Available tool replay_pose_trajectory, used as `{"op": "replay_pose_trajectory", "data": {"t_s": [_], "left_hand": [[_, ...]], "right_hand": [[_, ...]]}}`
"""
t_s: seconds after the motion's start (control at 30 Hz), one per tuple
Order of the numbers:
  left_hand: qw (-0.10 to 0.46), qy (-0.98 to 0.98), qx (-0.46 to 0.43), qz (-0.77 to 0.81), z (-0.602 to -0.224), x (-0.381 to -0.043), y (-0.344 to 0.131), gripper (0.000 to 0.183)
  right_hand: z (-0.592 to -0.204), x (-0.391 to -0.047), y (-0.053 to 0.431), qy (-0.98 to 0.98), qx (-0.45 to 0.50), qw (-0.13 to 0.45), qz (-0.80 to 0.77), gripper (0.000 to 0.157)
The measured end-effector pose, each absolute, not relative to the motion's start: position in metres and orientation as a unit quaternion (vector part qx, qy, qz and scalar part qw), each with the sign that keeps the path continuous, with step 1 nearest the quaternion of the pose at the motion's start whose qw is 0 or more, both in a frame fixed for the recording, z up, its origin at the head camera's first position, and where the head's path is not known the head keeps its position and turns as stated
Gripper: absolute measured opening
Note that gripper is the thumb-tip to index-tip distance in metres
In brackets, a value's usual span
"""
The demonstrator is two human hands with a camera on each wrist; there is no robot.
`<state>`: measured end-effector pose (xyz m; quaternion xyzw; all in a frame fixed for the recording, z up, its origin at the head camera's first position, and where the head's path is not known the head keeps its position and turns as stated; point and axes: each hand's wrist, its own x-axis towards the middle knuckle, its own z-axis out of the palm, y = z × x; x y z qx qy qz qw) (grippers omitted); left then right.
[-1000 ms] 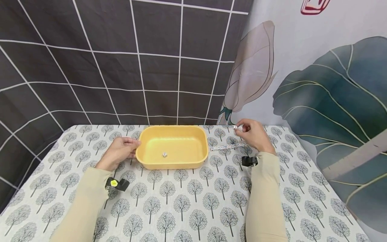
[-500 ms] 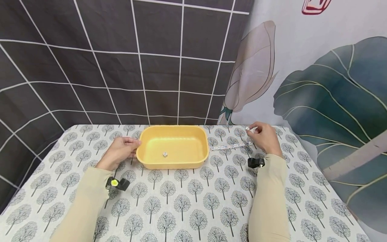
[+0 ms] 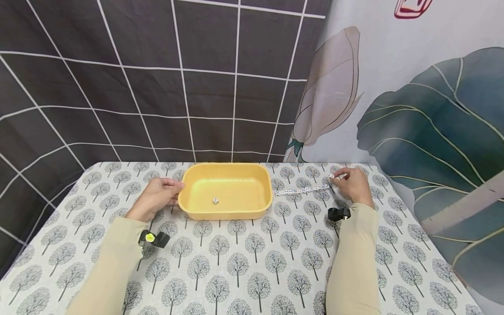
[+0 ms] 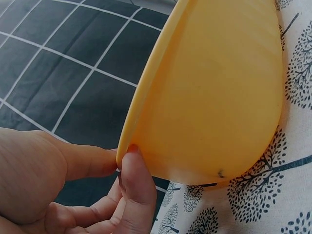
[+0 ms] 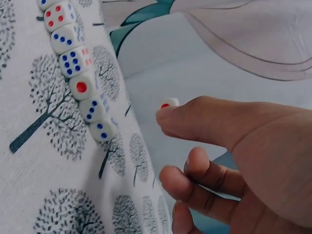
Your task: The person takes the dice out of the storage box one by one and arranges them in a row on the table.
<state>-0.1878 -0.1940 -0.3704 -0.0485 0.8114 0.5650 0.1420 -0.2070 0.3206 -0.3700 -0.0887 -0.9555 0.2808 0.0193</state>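
My left hand (image 3: 159, 194) pinches the left rim of a yellow plastic tub (image 3: 252, 210); in the left wrist view the thumb and a finger meet at the edge of the tub's wall (image 4: 209, 97). Inside the tub lies one white die (image 3: 215, 201). Between thumb and index finger my right hand (image 3: 352, 183) pinches another white die (image 3: 332, 176), its red spot partly covered by the thumb in the right wrist view. Close by, a straight row of dice (image 3: 301, 190) runs across the cloth, and the right hand is just past its right end. The row's end die (image 5: 102, 131) shows blue spots.
A white cloth with printed trees (image 3: 236, 262) covers the table. Behind it hangs a dark curtain with white grid lines (image 3: 157, 87), and a pale floral curtain (image 3: 342, 109) hangs at the right. Each wrist wears a small black camera.
My right hand has moved right and slightly nearer to me with the die, from above the row to its right end. The left hand keeps its hold on the tub.
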Motion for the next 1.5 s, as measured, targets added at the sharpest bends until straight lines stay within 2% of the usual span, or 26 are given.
{"op": "replay_pose_trajectory", "data": {"t_s": [0.53, 0.83, 1.17, 1.5], "left_hand": [[0.139, 0.807, -0.050, 0.572, -0.372, -0.188, -0.194, 0.038], [0.138, 0.806, -0.050, 0.574, -0.372, -0.187, -0.194, 0.036], [0.135, 0.811, -0.058, 0.567, -0.372, -0.189, -0.193, 0.036], [0.137, 0.811, -0.057, 0.567, -0.372, -0.188, -0.194, 0.036]], "right_hand": [[-0.390, -0.209, 0.333, -0.949, -0.115, -0.031, 0.291, 0.029], [-0.391, -0.210, 0.331, -0.943, -0.120, -0.048, 0.307, 0.033], [-0.385, -0.207, 0.329, -0.940, -0.113, -0.039, 0.320, 0.036], [-0.373, -0.209, 0.323, -0.950, -0.050, -0.021, 0.308, 0.037]]}}
